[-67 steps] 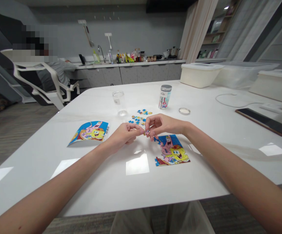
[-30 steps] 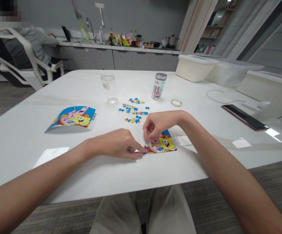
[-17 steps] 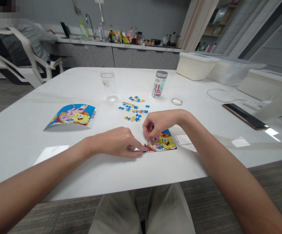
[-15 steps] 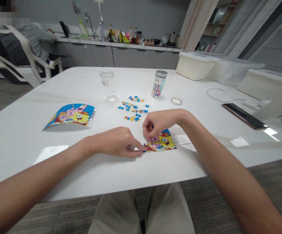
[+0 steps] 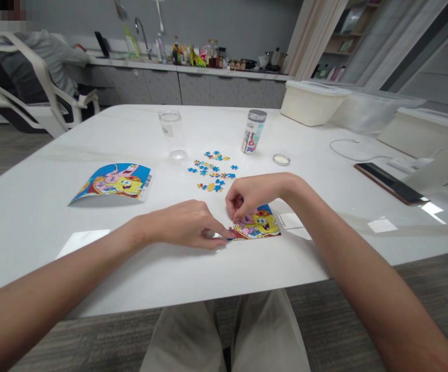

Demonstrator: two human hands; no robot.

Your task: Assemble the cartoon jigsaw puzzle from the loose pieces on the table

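Observation:
A partly assembled jigsaw puzzle with a yellow cartoon character lies flat near the table's front edge. At its lower left corner, my left hand has index finger and thumb close together on a small dark red and blue puzzle piece. My right hand is closed in a pinch over the puzzle's left part and covers some of it; what its fingertips hold is hidden. Beyond the hands, several loose puzzle pieces are scattered. A curved picture sheet with the same characters lies to the left.
A clear open jar and a printed canister stand farther back, with a round lid close by. To the right lie a phone and a cable; storage boxes stand behind. A person sits at the far left.
Both hands stay at the puzzle's left edge with almost no movement. The whole view has shifted very slightly; the loose pieces and containers keep their places.

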